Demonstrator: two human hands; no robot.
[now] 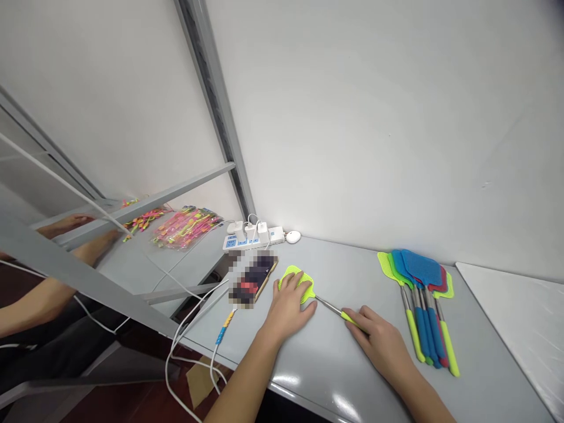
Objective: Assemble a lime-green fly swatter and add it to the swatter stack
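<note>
A yellow-green fly swatter point(329, 305) with a metal shaft lies on the grey table before me. My left hand point(288, 302) rests on its mesh head, palm down, fingers stretched over it and thumb apart. At the other end, my right hand point(374, 338) has its fingers wrapped round the yellow-green handle, which is mostly hidden beneath them. To the right lies a pile of several fly swatters in blue, green, red and yellow-green, with a blue swatter head point(420, 267) on top.
A phone point(255, 282), partly pixelated, lies left of my left hand on a cable. Behind it stands a power strip point(253, 239) with chargers. White sheet material point(515, 329) covers the right side. Beyond the metal frame point(215, 100), another person's arm point(66, 282) reaches near bagged colourful items point(187, 228).
</note>
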